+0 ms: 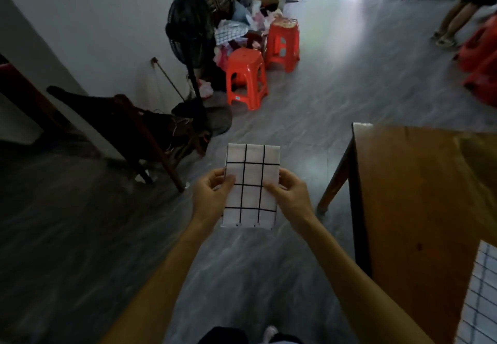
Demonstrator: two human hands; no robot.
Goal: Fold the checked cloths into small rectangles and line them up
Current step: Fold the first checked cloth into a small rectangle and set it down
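Both hands hold one folded cloth (251, 185) in the air above the grey floor (309, 134). The left hand (211, 194) pinches its left edge, thumb on top and fingers curled beneath. The right hand (289, 195) pinches the right edge the same way, thumb lying across the face. Between them the cloth is a flat, upright rectangle, white with thin black grid lines, its edges crisp and its layers stacked at the near end. To the right of the right hand stands a brown wooden worktop (419, 195), smooth and faintly glossy. On its near right corner lies a second cloth (481, 298), white with finer lines. Well beyond the hands stand two orange plastic stools (246, 77) and a black fan (188, 29).
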